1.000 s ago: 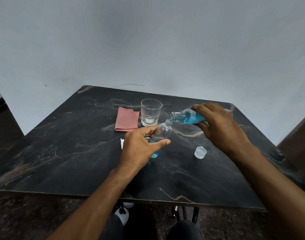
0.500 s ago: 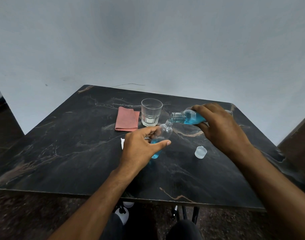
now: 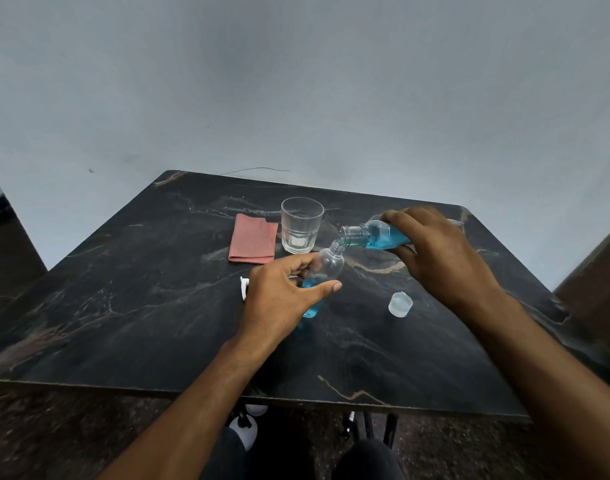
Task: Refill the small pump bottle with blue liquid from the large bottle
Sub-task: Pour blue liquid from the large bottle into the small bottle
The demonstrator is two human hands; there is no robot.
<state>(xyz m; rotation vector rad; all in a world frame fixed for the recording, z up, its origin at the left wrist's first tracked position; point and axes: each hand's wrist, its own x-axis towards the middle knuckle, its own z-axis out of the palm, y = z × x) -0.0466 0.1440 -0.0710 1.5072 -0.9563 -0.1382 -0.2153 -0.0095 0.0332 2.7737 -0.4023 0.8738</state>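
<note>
A: What does the head view show on the table?

B: A black marble-patterned tabletop (image 3: 140, 306) with pale veins, set against a plain grey wall. Two bare forearms reach in from the near edge.

A: Where is the bottle being filled?

B: Near the middle of the table. The left hand (image 3: 279, 299) grips a small clear plastic bottle (image 3: 326, 268), fingers curled behind it and the thumb across its front. It leans with its open neck pointing up and to the right. Blue liquid fills its lower part; the upper part is clear.

A: And the other hand?

B: The right hand (image 3: 442, 258) is clamped around a larger clear plastic bottle of blue liquid (image 3: 376, 235), held almost on its side. Its threaded open mouth points left and sits right at the small bottle's neck. I cannot make out a stream between them. The two hands are close together but not touching.

A: What else lies there?

B: A translucent white round cap (image 3: 400, 304) sits on the table just in front of the right hand. A small white plastic piece (image 3: 244, 287) peeks out behind the left hand, mostly hidden. Farther back stands an empty clear drinking glass (image 3: 301, 225), upright, and just left of it a folded salmon-pink cloth (image 3: 253, 242) lies flat.
</note>
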